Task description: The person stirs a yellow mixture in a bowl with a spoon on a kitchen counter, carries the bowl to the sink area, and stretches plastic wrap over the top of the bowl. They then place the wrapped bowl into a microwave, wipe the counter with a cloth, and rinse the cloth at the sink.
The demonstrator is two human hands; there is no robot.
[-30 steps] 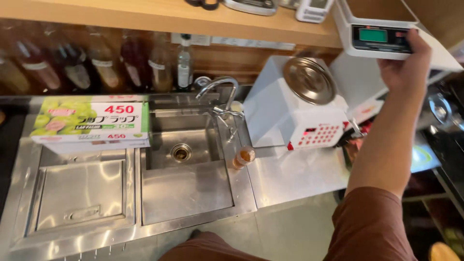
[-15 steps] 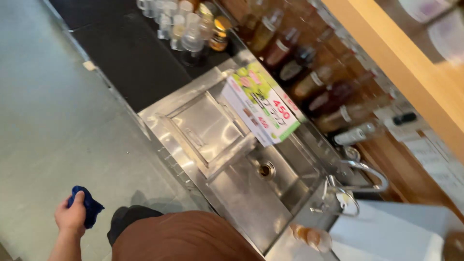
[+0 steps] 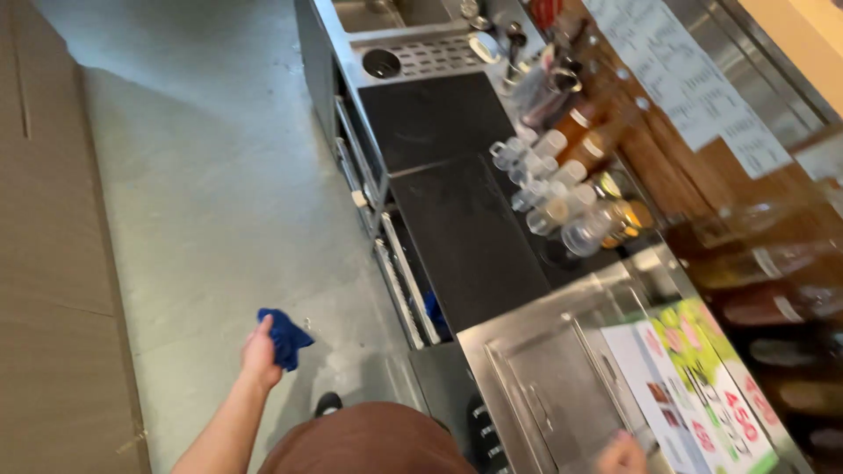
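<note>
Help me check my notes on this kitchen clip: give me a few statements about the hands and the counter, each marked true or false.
1. The left hand holds a blue cloth. True.
2. The blue cloth is lying flat on the black counter mat. False: it hangs from the hand, over the grey floor.
3. Clear cups stand in a cluster beside the black mat. True.
4. The right hand grips a bottle. False: it shows only at the frame's bottom edge, by the steel counter, and no bottle shows in it.
</note>
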